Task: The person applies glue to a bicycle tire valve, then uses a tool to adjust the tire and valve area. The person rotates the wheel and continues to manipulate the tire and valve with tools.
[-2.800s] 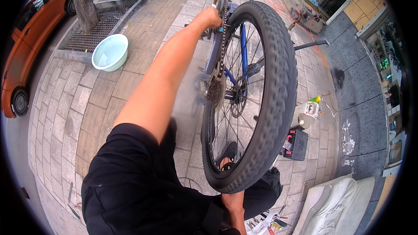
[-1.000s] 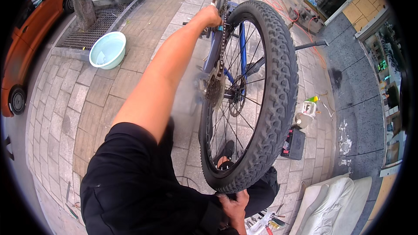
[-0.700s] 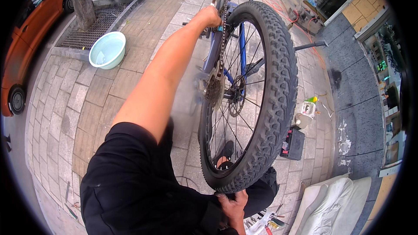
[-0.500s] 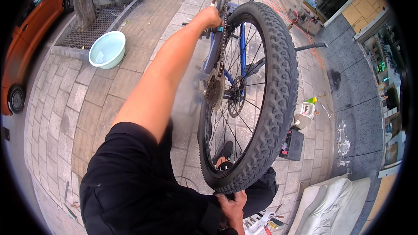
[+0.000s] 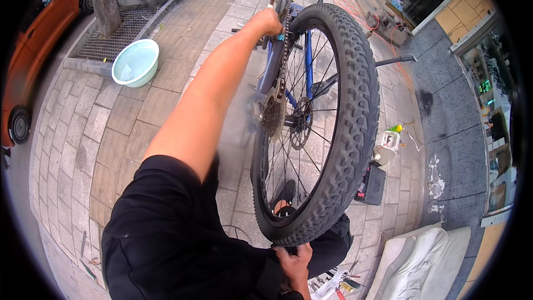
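My left hand reaches up, closed on part of the bicycle frame beside the chain; exactly what it grips is partly hidden. A large knobby tyre fills the middle, with spokes, a disc rotor and the rear cassette on its left side. Low in the picture, my right hand has bent fingers and thumb against the bottom of the tyre, holding it from below. My dark-clad legs and a shoe show around the wheel.
A pale blue basin stands left, near a tree and orange car. Right are a black toolbox, white container, orange hose, cushions and shopfront. Scattered tools lie below.
The tyre tread, blurred by motion in the oldest frame, now looks sharp. My right hand's thumb has come round into view under the tyre. My left hand stays put.
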Available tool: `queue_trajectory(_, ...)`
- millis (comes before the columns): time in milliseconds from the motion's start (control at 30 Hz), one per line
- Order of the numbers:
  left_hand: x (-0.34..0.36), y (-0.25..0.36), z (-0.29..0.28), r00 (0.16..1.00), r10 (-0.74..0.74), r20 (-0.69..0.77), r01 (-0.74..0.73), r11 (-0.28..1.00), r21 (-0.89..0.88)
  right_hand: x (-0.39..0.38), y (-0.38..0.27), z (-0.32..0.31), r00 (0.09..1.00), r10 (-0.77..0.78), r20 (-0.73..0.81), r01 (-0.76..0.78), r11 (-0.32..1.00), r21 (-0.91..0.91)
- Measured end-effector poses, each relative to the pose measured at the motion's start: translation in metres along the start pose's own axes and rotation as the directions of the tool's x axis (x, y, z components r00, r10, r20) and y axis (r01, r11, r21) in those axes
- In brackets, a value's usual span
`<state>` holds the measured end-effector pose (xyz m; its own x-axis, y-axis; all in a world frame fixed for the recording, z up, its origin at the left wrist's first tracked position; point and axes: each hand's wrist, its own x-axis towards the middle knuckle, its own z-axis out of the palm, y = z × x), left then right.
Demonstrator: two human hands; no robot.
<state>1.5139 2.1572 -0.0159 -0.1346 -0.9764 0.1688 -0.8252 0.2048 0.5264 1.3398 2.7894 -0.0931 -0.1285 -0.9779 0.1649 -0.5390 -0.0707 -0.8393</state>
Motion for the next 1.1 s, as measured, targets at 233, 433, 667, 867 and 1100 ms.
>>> queue_trajectory(233, -0.006, 0.011, -0.01, 0.989, -0.089, 0.119, 0.09, 0.996, -0.004, -0.008, 0.011, 0.004, 0.996, 0.085, 0.032, -0.086, 0.996, 0.038)
queue_trajectory(433, -0.003, 0.002, -0.001, 1.0, -0.009, -0.005, 0.008, 1.0, -0.028, -0.016, 0.023, 0.011, 0.973, 0.205, 0.107, -0.216, 0.971, 0.102)
queue_trajectory(667, -0.003, 0.001, -0.004, 0.999, -0.02, 0.037, 0.02, 1.0, -0.006, -0.005, 0.025, 0.019, 0.977, 0.158, 0.142, -0.168, 0.983, 0.066)
queue_trajectory(867, -0.007, 0.012, -0.012, 0.992, -0.042, 0.119, 0.042, 0.999, 0.001, -0.016, 0.072, 0.034, 0.954, 0.188, 0.232, -0.192, 0.981, -0.006)
queue_trajectory(1100, 0.001, 0.0, 0.001, 1.0, 0.002, 0.005, -0.001, 1.0, -0.023, -0.009, 0.084, 0.038, 0.93, 0.256, 0.263, -0.247, 0.967, -0.067)
